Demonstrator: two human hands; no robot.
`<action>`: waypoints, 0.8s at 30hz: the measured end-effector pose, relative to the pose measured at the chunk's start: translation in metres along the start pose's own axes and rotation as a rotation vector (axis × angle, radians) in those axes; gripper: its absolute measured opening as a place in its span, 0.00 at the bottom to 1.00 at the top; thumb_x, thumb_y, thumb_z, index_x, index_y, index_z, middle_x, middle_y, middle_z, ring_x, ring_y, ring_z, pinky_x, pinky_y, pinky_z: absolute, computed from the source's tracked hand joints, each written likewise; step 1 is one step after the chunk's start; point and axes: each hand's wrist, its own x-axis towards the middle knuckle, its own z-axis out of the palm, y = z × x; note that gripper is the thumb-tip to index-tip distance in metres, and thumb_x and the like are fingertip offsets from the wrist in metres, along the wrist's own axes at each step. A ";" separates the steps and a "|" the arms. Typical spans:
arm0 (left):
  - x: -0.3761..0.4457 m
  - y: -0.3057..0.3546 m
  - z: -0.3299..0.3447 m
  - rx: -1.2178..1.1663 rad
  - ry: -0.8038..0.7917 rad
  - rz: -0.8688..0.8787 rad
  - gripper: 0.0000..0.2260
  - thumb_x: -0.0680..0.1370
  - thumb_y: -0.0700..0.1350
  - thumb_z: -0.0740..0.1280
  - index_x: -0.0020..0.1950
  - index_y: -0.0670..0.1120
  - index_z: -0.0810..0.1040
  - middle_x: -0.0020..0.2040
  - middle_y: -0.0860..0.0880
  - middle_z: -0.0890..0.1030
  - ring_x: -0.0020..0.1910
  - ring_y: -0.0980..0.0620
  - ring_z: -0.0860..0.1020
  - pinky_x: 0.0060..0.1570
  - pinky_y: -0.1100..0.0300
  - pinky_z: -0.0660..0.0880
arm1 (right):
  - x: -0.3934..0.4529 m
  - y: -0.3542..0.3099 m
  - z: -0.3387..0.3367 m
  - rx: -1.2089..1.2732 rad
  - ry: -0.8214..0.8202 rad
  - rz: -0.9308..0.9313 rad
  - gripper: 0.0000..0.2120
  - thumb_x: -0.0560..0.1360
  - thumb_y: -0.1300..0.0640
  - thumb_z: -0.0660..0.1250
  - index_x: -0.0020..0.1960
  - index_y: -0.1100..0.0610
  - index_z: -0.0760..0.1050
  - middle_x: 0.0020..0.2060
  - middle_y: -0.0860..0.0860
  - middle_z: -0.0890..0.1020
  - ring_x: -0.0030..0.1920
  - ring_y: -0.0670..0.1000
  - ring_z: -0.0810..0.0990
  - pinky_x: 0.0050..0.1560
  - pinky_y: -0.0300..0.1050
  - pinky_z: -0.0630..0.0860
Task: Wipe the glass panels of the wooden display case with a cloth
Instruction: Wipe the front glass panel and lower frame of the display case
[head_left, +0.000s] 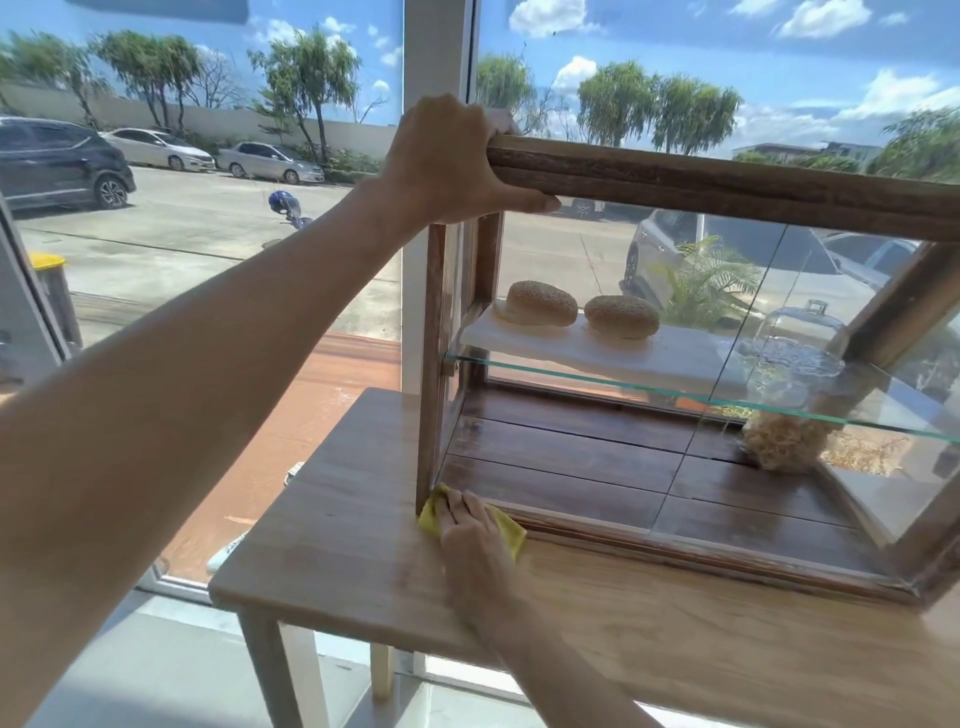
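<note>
Wooden display case (727, 179) standing on a wooden table (649, 618) beside a window. Left hand (452, 156) grips the case's top left corner, thumb under the rail. Right hand (472, 530), fingers straight, presses a yellow cloth (511, 535) against the lower left corner of the front glass, apparently at the bottom frame. Two buns (582, 312) lie on the glass shelf (571, 376).

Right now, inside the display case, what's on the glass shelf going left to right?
First bun → second bun → glass dome. Both buns sit on a white board.
</note>
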 end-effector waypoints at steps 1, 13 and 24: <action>-0.001 0.000 0.000 0.001 -0.001 -0.002 0.41 0.59 0.77 0.58 0.55 0.48 0.81 0.39 0.48 0.84 0.38 0.51 0.80 0.48 0.61 0.72 | -0.004 0.004 -0.002 0.022 0.024 0.001 0.27 0.72 0.69 0.64 0.71 0.68 0.63 0.66 0.60 0.72 0.67 0.59 0.68 0.70 0.49 0.63; -0.001 0.001 0.000 -0.009 -0.004 -0.031 0.41 0.59 0.78 0.57 0.54 0.48 0.81 0.39 0.49 0.84 0.38 0.52 0.80 0.46 0.63 0.71 | 0.005 0.037 -0.026 0.141 0.373 -0.226 0.26 0.69 0.67 0.55 0.66 0.61 0.73 0.65 0.54 0.76 0.66 0.52 0.70 0.67 0.48 0.67; 0.001 -0.001 0.003 -0.013 0.026 -0.030 0.38 0.60 0.77 0.59 0.54 0.49 0.81 0.41 0.51 0.84 0.40 0.53 0.80 0.48 0.63 0.71 | 0.003 0.041 -0.002 0.136 -0.005 -0.232 0.35 0.69 0.70 0.62 0.73 0.54 0.58 0.71 0.54 0.66 0.68 0.58 0.68 0.69 0.48 0.65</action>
